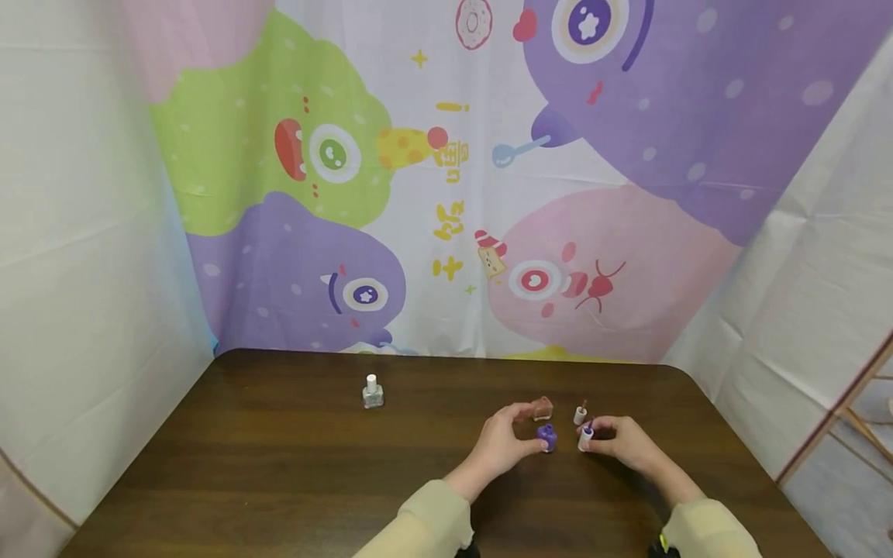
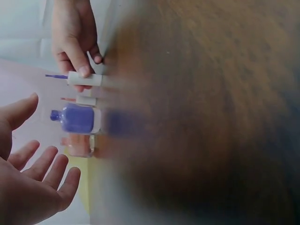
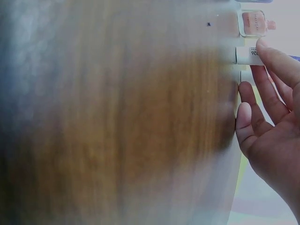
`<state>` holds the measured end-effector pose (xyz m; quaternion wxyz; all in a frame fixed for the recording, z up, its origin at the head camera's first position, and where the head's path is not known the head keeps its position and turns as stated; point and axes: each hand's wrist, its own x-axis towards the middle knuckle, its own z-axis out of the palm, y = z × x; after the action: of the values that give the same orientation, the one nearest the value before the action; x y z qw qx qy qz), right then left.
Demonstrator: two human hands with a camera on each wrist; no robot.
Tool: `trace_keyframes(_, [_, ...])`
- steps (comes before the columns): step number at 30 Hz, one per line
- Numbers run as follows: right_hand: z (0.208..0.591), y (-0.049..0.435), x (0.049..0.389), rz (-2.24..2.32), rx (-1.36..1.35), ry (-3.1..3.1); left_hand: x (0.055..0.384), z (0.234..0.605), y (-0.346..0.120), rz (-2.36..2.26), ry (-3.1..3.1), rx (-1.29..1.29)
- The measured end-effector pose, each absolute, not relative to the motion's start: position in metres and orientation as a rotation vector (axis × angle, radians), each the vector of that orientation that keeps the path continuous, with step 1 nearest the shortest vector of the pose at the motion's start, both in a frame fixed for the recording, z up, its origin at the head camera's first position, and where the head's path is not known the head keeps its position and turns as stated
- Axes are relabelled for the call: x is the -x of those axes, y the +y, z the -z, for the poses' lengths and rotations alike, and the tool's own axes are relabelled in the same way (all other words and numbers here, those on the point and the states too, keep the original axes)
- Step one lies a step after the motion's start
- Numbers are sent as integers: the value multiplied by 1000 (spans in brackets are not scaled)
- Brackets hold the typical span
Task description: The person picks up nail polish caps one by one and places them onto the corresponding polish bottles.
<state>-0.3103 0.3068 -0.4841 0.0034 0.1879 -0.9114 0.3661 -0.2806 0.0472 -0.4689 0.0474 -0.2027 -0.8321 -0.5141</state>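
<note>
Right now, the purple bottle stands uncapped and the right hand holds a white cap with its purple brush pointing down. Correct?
Not quite: the purple brush points up, not down, from the white cap in the right hand, as the head view shows. The purple bottle does stand uncapped.

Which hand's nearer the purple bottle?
Left. The left hand is just left of the purple bottle; the right hand is farther off to its right, holding a white brush cap.

One white cap [image 2: 95,80] has a purple brush [image 2: 57,76]; the head view shows a purple bottle [image 1: 548,440] at five o'clock.
</note>
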Motion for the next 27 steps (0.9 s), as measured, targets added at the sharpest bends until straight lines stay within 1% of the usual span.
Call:
trace_keyframes(11, [479, 305, 309, -1167, -542, -2883, 292, 483, 56, 1645, -2587, 501])
trace_keyframes(21, [482, 306, 309, -1157, -582, -2855, 297, 491, 63, 1620, -2606, 523])
trace_keyframes(27, [483, 306, 310, -1147, -598, -2859, 297, 493, 66, 1587, -2602, 473])
